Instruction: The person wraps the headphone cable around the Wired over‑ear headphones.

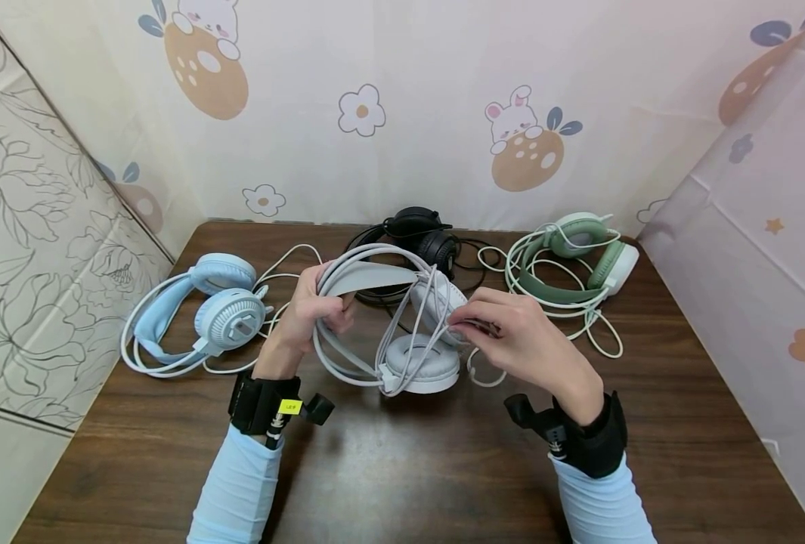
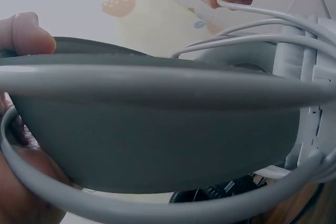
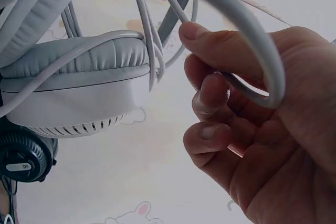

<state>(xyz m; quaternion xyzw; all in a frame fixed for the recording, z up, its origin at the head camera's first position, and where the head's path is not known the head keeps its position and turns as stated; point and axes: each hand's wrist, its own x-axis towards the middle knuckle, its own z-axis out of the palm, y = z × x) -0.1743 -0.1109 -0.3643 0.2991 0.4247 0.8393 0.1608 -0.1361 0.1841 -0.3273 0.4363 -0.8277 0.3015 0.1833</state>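
White headphones (image 1: 424, 367) are held up over the middle of the table, with their ear cups toward the right. My left hand (image 1: 307, 311) grips the headband, its thumb (image 2: 32, 36) and fingers on the band in the left wrist view. Several strands of white cable (image 3: 144, 19) run around the ear cups. Between thumb and forefinger, my right hand (image 1: 524, 338) pinches this cable just right of the upper cup. A thick loop of it curves past that hand in the right wrist view, where the padded ear cup (image 3: 79, 93) hangs to the left.
Light blue headphones (image 1: 228, 321) lie at the left of the brown table (image 1: 402, 483). Black headphones (image 1: 412, 223) are behind the white pair, near the back edge. Green headphones (image 1: 552, 291) with coiled cable lie at the back right. Patterned cloth (image 1: 429, 68) hangs behind the table.
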